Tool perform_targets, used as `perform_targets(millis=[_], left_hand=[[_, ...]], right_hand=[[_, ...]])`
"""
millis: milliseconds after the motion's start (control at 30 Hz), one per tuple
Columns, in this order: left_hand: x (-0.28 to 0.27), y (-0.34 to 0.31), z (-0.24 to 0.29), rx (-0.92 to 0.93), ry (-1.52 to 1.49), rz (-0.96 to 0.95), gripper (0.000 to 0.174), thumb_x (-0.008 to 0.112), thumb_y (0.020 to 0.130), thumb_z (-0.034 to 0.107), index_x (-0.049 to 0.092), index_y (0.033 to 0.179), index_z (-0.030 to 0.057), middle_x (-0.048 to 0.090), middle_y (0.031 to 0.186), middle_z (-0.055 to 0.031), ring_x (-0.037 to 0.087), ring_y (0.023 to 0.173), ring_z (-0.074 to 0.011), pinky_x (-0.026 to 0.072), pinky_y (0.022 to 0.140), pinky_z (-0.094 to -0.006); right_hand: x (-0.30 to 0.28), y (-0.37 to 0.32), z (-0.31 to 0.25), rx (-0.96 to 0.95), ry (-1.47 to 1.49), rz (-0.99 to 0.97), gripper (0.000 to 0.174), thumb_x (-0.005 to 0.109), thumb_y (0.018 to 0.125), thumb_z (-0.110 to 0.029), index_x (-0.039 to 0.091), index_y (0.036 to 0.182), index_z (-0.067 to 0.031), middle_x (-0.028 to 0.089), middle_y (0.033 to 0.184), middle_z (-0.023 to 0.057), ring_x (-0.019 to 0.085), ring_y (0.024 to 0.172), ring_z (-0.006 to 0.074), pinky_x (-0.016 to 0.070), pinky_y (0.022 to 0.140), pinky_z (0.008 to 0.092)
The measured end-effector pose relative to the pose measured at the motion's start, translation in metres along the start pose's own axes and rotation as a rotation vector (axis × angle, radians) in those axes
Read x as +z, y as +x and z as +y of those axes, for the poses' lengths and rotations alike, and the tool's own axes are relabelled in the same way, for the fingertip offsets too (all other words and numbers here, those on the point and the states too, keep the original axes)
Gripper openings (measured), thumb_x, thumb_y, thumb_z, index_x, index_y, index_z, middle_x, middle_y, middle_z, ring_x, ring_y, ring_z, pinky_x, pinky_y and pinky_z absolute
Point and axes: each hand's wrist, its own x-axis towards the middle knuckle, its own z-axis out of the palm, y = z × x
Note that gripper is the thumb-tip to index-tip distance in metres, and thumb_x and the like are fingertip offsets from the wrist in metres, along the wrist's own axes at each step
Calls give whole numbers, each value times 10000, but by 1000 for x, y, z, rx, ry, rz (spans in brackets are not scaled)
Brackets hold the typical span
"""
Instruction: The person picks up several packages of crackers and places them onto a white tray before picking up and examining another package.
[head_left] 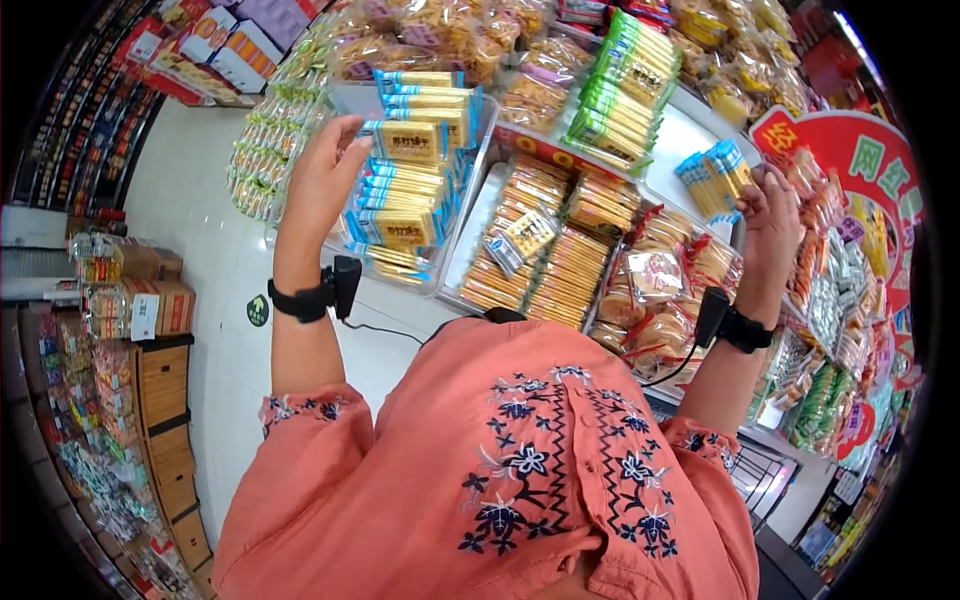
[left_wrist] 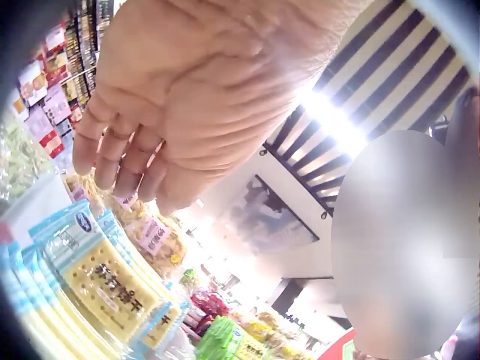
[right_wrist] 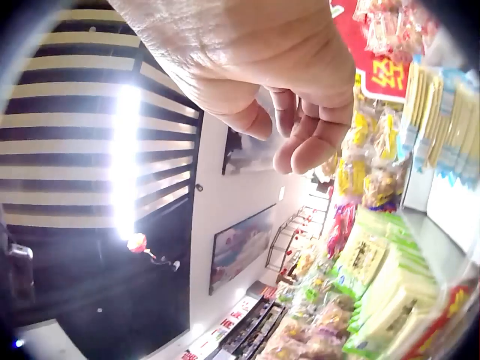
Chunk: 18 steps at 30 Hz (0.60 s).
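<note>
My left hand point(head_left: 325, 178) is at the left edge of a clear bin point(head_left: 436, 285) piled with blue-ended packs of soda crackers point(head_left: 408, 140). Its fingertips overlap the top packs in the head view. In the left wrist view the palm point(left_wrist: 202, 97) faces the camera, fingers extended and holding nothing, above a cracker pack point(left_wrist: 109, 289). On the right, my right hand point(head_left: 772, 230) is beside a small group of blue cracker packs point(head_left: 714, 182) in a white bin point(head_left: 690, 190). The right wrist view shows its fingers point(right_wrist: 319, 146) loosely bent with nothing between them, left of those packs point(right_wrist: 439, 120).
Green cracker packs point(head_left: 622, 95) lie behind the middle bins. One loose pack point(head_left: 522, 240) sits on rows of stick-shaped biscuits point(head_left: 565, 285). Bagged round biscuits point(head_left: 655, 275) are nearer the right arm. A red sign point(head_left: 870, 160) stands at right; shelves point(head_left: 165, 390) line the left.
</note>
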Motion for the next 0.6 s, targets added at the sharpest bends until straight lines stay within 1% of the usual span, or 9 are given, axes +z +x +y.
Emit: perform_targets(millis=[33, 67, 100, 200, 267, 300, 400, 500, 600], left_hand=[[-4, 3, -4, 78, 160, -5, 382, 603, 982, 206, 578, 1291, -18, 634, 1245, -154, 599, 1155, -283, 445, 1013, -356], [-6, 6, -7, 156, 320, -13, 388, 606, 973, 196, 575, 1293, -22, 626, 1260, -172, 589, 1179, -309, 435, 1029, -369], [-6, 10, -10, 141, 337, -46, 418, 607, 949, 173, 554, 1311, -28, 583, 1311, -215, 539, 1241, -370, 402, 1073, -396], [-2, 23, -37, 244, 460, -62, 441, 608, 949, 180, 538, 1334, -23, 568, 1327, -221, 527, 1250, -383, 400, 1080, -406], [2, 32, -52, 264, 509, -81, 467, 620, 937, 170, 526, 1350, -26, 554, 1342, -229, 517, 1261, -390, 402, 1078, -411], [3, 34, -55, 276, 533, -91, 480, 627, 932, 165, 520, 1358, -27, 547, 1349, -233, 512, 1266, -393, 403, 1078, -414], [8, 37, -55, 250, 540, -41, 463, 648, 902, 184, 576, 1315, -12, 585, 1286, -231, 540, 1201, -406, 446, 1017, -454], [6, 38, -48, 190, 507, -76, 438, 689, 878, 194, 616, 1282, 41, 600, 1198, -220, 560, 1152, -390, 468, 970, -450], [2, 37, -39, 105, 572, -189, 417, 712, 862, 154, 624, 1251, 34, 581, 1187, -209, 560, 1128, -372, 455, 973, -429]], right_hand=[[20, -10, -4, 19, -79, 7, 331, 625, 988, -172, 568, 1248, 26, 659, 1064, 123, 650, 807, 155, 526, 695, 283], [35, -16, -4, 42, -83, -44, 325, 620, 990, -171, 570, 1246, 23, 659, 1057, 120, 648, 804, 151, 525, 689, 281], [47, -23, -3, 64, -87, -93, 320, 616, 993, -170, 572, 1245, 21, 658, 1050, 117, 647, 802, 147, 525, 684, 278], [78, -40, 5, 124, -84, -208, 296, 600, 996, -170, 584, 1223, 18, 662, 1035, 104, 641, 785, 135, 525, 666, 265], [88, -45, 18, 158, -51, -286, 291, 599, 996, -172, 587, 1216, 17, 665, 1034, 100, 642, 783, 131, 526, 662, 261], [97, -51, 20, 174, -83, -291, 276, 593, 997, -171, 589, 1199, 16, 669, 1024, 90, 649, 787, 129, 526, 663, 262], [115, -62, 25, 232, -76, -374, 266, 590, 994, -173, 589, 1186, 11, 670, 1013, 87, 656, 793, 129, 527, 665, 261], [128, -70, 34, 274, -101, -442, 266, 597, 985, -176, 586, 1177, 8, 672, 1005, 91, 659, 782, 133, 535, 663, 263], [139, -75, 43, 330, -121, -489, 274, 598, 982, -179, 585, 1186, 5, 672, 1003, 91, 657, 767, 130, 542, 655, 266]])
